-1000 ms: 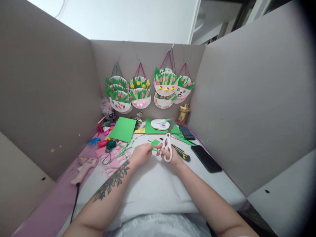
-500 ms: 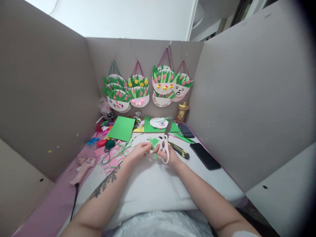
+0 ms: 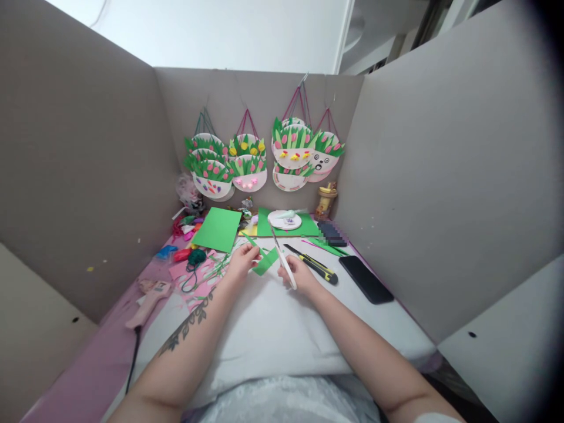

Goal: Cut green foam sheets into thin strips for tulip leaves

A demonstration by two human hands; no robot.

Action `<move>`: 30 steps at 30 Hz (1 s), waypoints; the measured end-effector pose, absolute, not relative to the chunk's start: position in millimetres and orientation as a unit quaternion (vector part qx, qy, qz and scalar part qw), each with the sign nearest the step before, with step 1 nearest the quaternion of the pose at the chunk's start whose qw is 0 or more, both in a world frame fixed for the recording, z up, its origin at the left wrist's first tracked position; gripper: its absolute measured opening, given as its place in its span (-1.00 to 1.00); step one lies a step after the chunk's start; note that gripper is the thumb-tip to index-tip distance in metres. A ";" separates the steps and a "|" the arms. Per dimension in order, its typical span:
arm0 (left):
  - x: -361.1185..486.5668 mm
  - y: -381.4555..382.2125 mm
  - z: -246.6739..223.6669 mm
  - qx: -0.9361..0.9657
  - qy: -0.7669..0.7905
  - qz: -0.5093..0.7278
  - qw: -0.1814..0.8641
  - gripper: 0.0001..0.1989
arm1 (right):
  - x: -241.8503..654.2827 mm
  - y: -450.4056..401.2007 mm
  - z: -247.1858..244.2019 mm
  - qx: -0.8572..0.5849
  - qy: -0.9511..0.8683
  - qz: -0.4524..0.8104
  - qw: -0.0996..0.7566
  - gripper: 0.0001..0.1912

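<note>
Over the white-covered table, my left hand (image 3: 243, 260) pinches a piece of green paper (image 3: 265, 262) with a pointed, partly cut shape. To its right, my right hand (image 3: 298, 274) is closed on white-handled scissors (image 3: 286, 265), seen nearly edge-on with the blades pointing up and away. The scissors are beside the right edge of the green piece; whether they touch it I cannot tell. Behind the hands, a white oval plate (image 3: 277, 221) rests on a green sheet (image 3: 263, 223).
A utility knife (image 3: 324, 271) and a black phone (image 3: 365, 279) lie right of my hands. Pink scraps (image 3: 194, 282), a glue gun (image 3: 148, 304) and another green sheet (image 3: 218, 229) are left. Decorated plates (image 3: 293, 144) hang on the back panel.
My hands have moved apart, the left one leftward. The green piece now shows wider and flatter. The scissors have turned edge-on, with their blades swung to the left.
</note>
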State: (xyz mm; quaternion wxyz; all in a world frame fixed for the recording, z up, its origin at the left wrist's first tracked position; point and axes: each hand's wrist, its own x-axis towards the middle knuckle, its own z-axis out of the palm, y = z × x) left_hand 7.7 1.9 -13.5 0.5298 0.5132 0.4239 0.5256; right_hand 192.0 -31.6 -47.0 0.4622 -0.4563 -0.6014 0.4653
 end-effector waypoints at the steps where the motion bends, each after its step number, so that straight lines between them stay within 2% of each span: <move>1: 8.1 1.2 -12.3 0.508 0.422 0.533 0.529 -0.73 | 191.8 -30.8 -48.1 -0.469 -0.594 0.465 0.460 -0.72; 9: 9.3 -1.3 -2.7 0.453 0.391 0.605 0.525 -0.72 | 189.7 -30.9 -50.8 -0.434 -0.587 0.537 0.423 -0.79; 20: 0.3 1.2 3.2 0.420 0.368 0.658 0.505 -0.75 | 184.6 -36.6 -50.4 -0.424 -0.615 0.540 0.387 -0.79; 23: 1.3 0.3 0.9 0.436 0.382 0.635 0.510 -0.77 | 187.9 -33.1 -50.0 -0.507 -0.630 0.439 0.392 -0.79; 27: 3.1 1.6 -4.3 0.451 0.401 0.596 0.530 -0.74 | 203.8 -25.7 -44.8 -0.687 -0.649 0.164 0.281 -0.74; 30: 3.3 4.3 -8.7 0.454 0.413 0.573 0.543 -0.68 | 216.8 -22.9 -41.5 -0.727 -0.640 0.102 0.227 -0.75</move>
